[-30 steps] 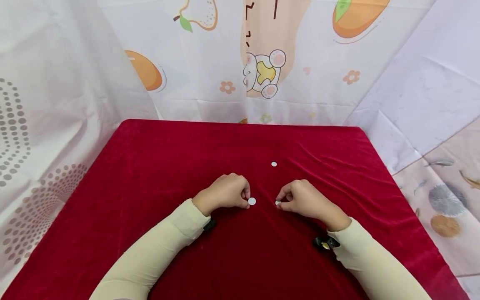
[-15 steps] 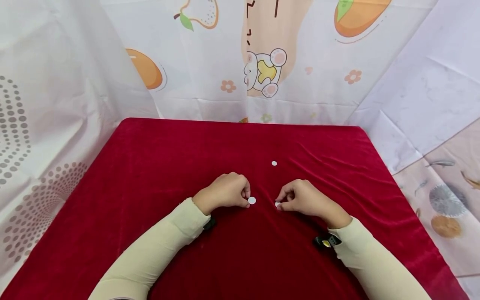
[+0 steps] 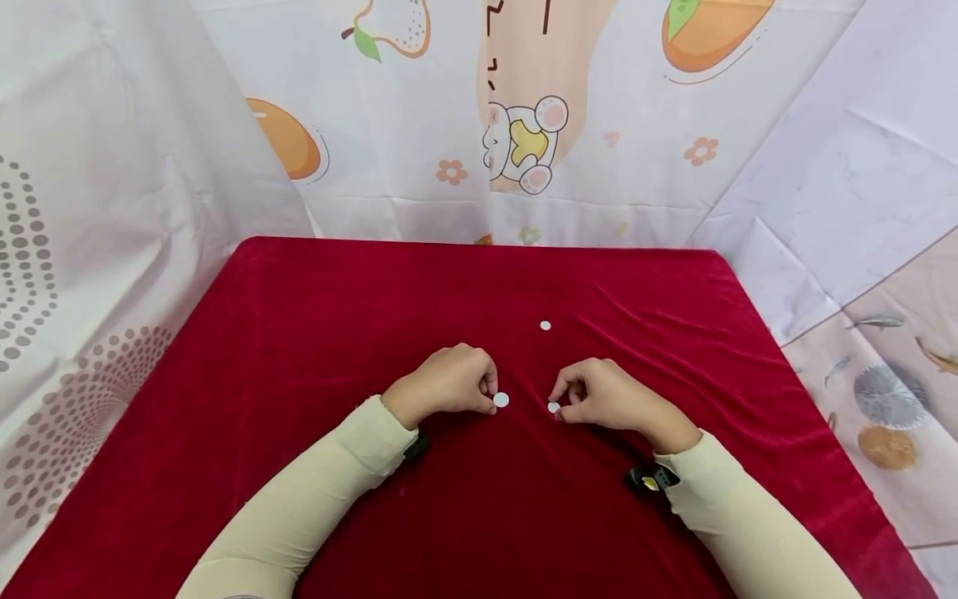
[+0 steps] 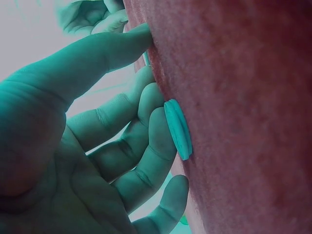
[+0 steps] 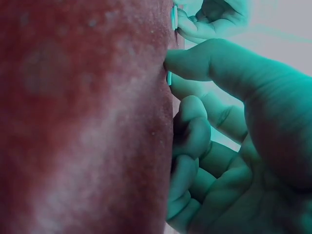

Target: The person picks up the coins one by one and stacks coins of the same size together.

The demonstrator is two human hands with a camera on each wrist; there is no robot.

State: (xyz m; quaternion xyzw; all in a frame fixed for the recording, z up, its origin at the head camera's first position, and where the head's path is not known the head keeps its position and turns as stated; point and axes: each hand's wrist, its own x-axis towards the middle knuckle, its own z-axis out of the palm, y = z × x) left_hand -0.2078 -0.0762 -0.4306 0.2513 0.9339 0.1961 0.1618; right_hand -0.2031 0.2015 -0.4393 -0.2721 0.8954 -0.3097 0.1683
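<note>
In the head view my left hand [image 3: 458, 381] lies palm-side down over the red cloth. Its thumb and index fingertips pinch the left edge of a small flat white disc [image 3: 501, 399]. A sliver of that disc [image 4: 146, 58] shows between thumb and fingers in the left wrist view. Nearer the camera there, another grooved disc [image 4: 178, 129] lies beside the curled fingertips, hidden from above by the hand. My right hand [image 3: 602, 395] pinches a second white disc [image 3: 554, 408] between thumb and index finger, low at the cloth. Its other fingers curl underneath.
A further white disc [image 3: 545, 325] lies flat behind and between the hands. Red velvet cloth [image 3: 374, 291] covers the table, with creases at the right. Printed white curtains [image 3: 389, 141] hang behind and along both sides.
The disc at my right fingertips has tipped from a narrow sliver to lying flatter, with more of its face showing. My left hand and its disc stay in place.
</note>
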